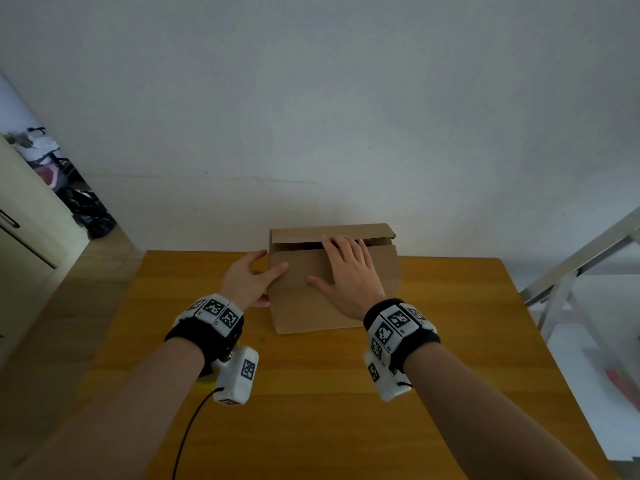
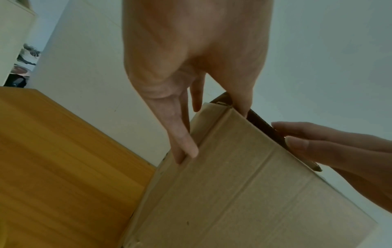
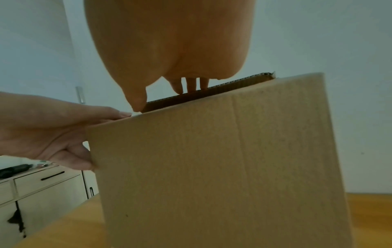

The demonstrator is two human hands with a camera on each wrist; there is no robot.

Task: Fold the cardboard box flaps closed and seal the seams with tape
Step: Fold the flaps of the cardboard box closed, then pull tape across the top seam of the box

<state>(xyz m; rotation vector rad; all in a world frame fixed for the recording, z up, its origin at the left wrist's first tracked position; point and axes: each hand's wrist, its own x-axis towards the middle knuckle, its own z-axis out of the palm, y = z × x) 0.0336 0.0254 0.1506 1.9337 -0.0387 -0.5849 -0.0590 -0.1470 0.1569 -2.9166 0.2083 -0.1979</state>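
A brown cardboard box [image 1: 308,313] stands at the far edge of the wooden table [image 1: 311,393], against the wall. Its near top flap is folded down, and the far flap [image 1: 329,232] lies almost level. A dark gap [image 1: 294,244] shows between them. My right hand [image 1: 343,271] lies flat on the near flap with its fingertips at the gap. My left hand [image 1: 258,277] steadies the box's left side, with straight fingers [image 2: 184,142] along that side and the thumb on top. In the right wrist view the box front [image 3: 222,167] fills the frame.
A yellow object [image 1: 204,382] lies on the table, mostly hidden under my left wrist. A metal frame [image 1: 571,271] stands to the right of the table and a pale cabinet [image 1: 27,237] to the left. A black cable [image 1: 187,434] trails from the left wrist camera.
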